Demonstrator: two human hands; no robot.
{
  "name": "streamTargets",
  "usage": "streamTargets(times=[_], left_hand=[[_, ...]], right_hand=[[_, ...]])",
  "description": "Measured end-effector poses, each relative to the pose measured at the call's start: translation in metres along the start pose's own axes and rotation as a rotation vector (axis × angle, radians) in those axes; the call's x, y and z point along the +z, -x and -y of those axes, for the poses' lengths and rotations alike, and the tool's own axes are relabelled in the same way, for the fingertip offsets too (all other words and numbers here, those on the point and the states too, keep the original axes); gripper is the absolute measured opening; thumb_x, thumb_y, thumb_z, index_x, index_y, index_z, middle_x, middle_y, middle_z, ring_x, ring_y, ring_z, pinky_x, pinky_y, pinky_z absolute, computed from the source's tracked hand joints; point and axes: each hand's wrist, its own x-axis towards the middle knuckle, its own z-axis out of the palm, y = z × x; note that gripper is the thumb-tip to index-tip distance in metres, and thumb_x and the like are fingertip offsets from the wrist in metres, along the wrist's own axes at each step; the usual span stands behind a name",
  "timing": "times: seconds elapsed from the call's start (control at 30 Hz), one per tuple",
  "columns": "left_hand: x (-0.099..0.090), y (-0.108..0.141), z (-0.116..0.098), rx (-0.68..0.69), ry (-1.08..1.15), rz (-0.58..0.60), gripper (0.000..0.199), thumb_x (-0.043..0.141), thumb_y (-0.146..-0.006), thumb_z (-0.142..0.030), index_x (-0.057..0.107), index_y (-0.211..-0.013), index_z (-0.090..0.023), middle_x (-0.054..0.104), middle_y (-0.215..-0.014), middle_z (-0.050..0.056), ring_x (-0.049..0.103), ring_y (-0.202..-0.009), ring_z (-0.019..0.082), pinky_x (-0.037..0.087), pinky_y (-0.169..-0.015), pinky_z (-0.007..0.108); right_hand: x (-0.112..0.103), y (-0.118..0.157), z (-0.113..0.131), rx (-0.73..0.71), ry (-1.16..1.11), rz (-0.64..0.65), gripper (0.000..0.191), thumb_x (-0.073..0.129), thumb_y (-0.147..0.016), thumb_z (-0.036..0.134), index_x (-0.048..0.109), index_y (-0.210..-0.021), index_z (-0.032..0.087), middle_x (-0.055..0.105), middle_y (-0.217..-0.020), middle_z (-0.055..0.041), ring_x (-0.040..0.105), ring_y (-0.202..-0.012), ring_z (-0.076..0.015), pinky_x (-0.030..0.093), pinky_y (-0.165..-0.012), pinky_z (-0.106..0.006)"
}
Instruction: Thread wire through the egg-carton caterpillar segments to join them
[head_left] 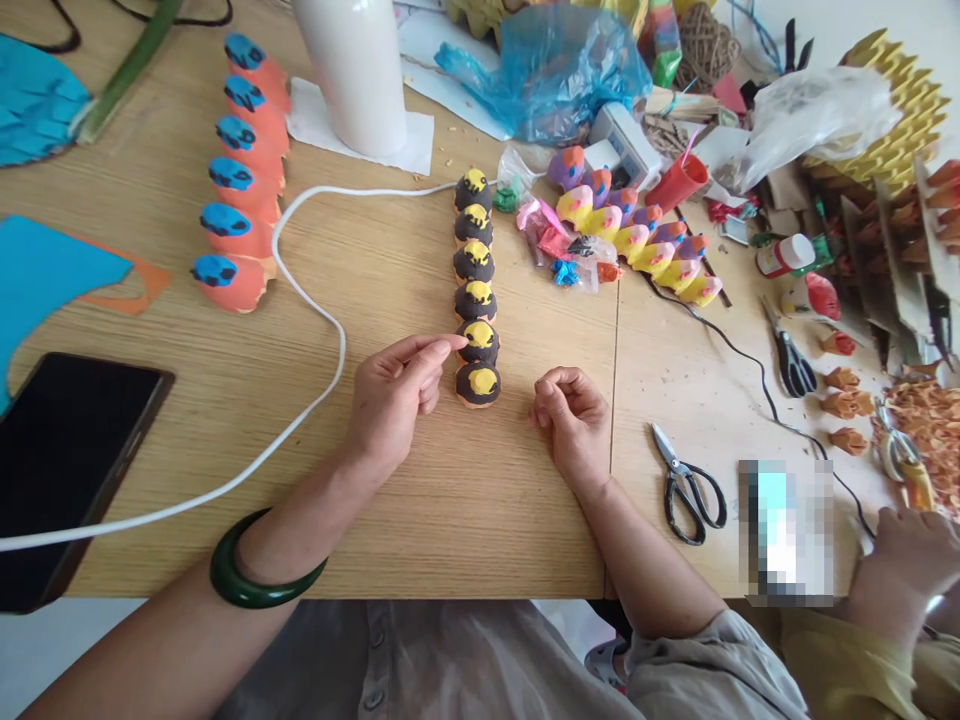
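A row of egg-carton cups [474,303] covered in black, each with a yellow patch bearing small black bits, runs away from me down the middle of the table. My left hand [405,385] is left of the row, thumb and index finger pressed together, the index fingertip at the yellow patch of the second-nearest cup. The nearest cup has a plain round yellow patch with a dark bit at its edge. To the right of the row, my right hand [574,415] is closed, thumb against curled fingers; anything between them is too small to make out.
Orange-and-blue cups [240,180], a white cable [341,350] and a phone [75,460] lie left. To the right are scissors [686,485], yellow-and-pink cups [634,240], clay packets [559,240] and a blurred device [787,530]. Another person's hand [911,550] rests at the right edge.
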Motion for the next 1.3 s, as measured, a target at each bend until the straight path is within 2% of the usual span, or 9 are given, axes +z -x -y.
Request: streamTargets(times=[0.13, 0.27, 0.43, 0.57, 0.73, 0.97, 1.13, 1.2, 1.3], left_hand=[[-0.006, -0.004, -0.001, -0.035, 0.001, 0.130, 0.016, 0.079, -0.081, -0.032, 0.085, -0.088, -0.019, 0.032, -0.053, -0.007, 0.024, -0.048, 0.007, 0.017, -0.044, 0.024], [-0.007, -0.003, -0.003, -0.058, -0.042, 0.138, 0.018, 0.082, -0.076, -0.034, 0.086, -0.085, -0.019, 0.032, -0.051, -0.007, 0.025, -0.047, 0.007, 0.018, -0.043, 0.023], [-0.009, -0.001, -0.004, -0.079, -0.068, 0.151, 0.021, 0.086, -0.072, -0.035, 0.087, -0.086, -0.019, 0.032, -0.051, -0.008, 0.024, -0.046, 0.005, 0.018, -0.043, 0.021], [-0.013, -0.002, -0.001, -0.077, -0.066, 0.159, 0.022, 0.086, -0.075, -0.037, 0.087, -0.088, -0.019, 0.033, -0.051, -0.008, 0.025, -0.046, 0.005, 0.018, -0.043, 0.021], [-0.010, 0.000, 0.004, 0.001, -0.088, 0.142, 0.023, 0.081, -0.081, -0.038, 0.087, -0.091, -0.018, 0.037, -0.052, -0.006, 0.028, -0.047, 0.006, 0.020, -0.044, 0.022], [-0.008, -0.003, 0.007, 0.094, -0.084, 0.092, 0.018, 0.081, -0.080, -0.035, 0.087, -0.088, -0.020, 0.037, -0.050, -0.007, 0.028, -0.047, 0.007, 0.020, -0.044, 0.022], [-0.008, 0.003, 0.003, 0.192, -0.230, 0.089, 0.021, 0.078, -0.085, -0.040, 0.087, -0.090, -0.022, 0.044, -0.050, -0.005, 0.030, -0.047, 0.009, 0.022, -0.044, 0.024], [-0.005, 0.009, 0.000, 0.227, -0.286, 0.095, 0.022, 0.080, -0.085, -0.039, 0.088, -0.094, -0.021, 0.052, -0.052, -0.003, 0.034, -0.048, 0.010, 0.026, -0.045, 0.024], [0.000, 0.019, -0.002, 0.329, -0.449, 0.171, 0.028, 0.076, -0.090, -0.039, 0.087, -0.106, -0.018, 0.069, -0.069, 0.002, 0.051, -0.060, 0.013, 0.041, -0.057, 0.024]], right_hand=[[0.001, 0.000, -0.001, -0.016, 0.012, 0.042, 0.035, 0.083, -0.087, 0.051, 0.065, -0.078, 0.023, 0.052, -0.055, 0.0086, 0.048, -0.047, -0.0083, 0.042, -0.049, -0.023], [0.001, 0.003, -0.004, -0.018, 0.113, 0.123, 0.048, 0.071, -0.095, 0.057, 0.059, -0.065, 0.021, 0.050, -0.053, 0.0066, 0.048, -0.047, -0.0081, 0.040, -0.049, -0.025], [0.005, 0.000, -0.003, -0.006, 0.072, 0.079, 0.038, 0.081, -0.085, 0.058, 0.066, -0.083, 0.022, 0.056, -0.062, 0.0069, 0.049, -0.050, -0.0084, 0.042, -0.048, -0.023], [0.007, -0.003, -0.003, -0.002, 0.081, 0.074, 0.040, 0.082, -0.082, 0.059, 0.066, -0.084, 0.023, 0.058, -0.064, 0.0059, 0.051, -0.052, -0.0093, 0.043, -0.049, -0.024], [0.005, -0.005, -0.008, -0.020, 0.111, 0.108, 0.047, 0.073, -0.089, 0.064, 0.064, -0.072, 0.021, 0.053, -0.055, 0.0060, 0.045, -0.050, -0.0093, 0.041, -0.050, -0.025], [0.008, -0.009, -0.007, -0.023, 0.054, 0.122, 0.044, 0.083, -0.079, 0.062, 0.066, -0.083, 0.021, 0.060, -0.067, 0.0056, 0.049, -0.052, -0.0086, 0.040, -0.049, -0.024], [0.008, -0.010, -0.012, -0.026, 0.075, 0.108, 0.048, 0.076, -0.085, 0.066, 0.067, -0.075, 0.020, 0.054, -0.059, 0.0063, 0.045, -0.051, -0.0086, 0.039, -0.050, -0.025], [0.009, -0.009, -0.013, -0.009, 0.074, 0.074, 0.050, 0.074, -0.086, 0.068, 0.067, -0.073, 0.021, 0.054, -0.057, 0.0059, 0.043, -0.051, -0.0087, 0.040, -0.051, -0.025], [0.012, -0.006, -0.010, 0.019, 0.044, 0.042, 0.051, 0.075, -0.086, 0.069, 0.066, -0.071, 0.021, 0.055, -0.058, 0.0059, 0.044, -0.050, -0.0090, 0.043, -0.052, -0.025]])
